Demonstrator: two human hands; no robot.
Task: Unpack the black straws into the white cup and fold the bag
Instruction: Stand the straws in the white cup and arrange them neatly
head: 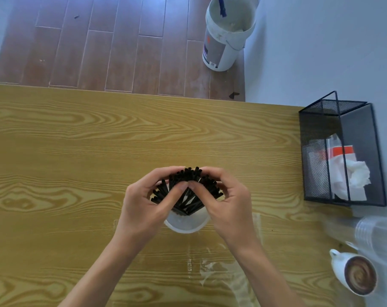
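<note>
A bundle of black straws (188, 173) stands in the white cup (184, 227) at the middle of the wooden table, fanning outward at the top. My left hand (148, 202) curls around the left side of the straw tops. On the right side my right hand (228, 200) does the same, and the two thumbs meet in front of the bundle. The clear plastic bag (223, 278) lies flat and crumpled on the table near me, under my right forearm.
A black mesh holder (343, 151) with tissues and packets stands at the right table edge. Near it lie clear plastic cups (378, 235) and a white mug of coffee (356, 275). A white bucket (225, 34) sits on the floor beyond the table.
</note>
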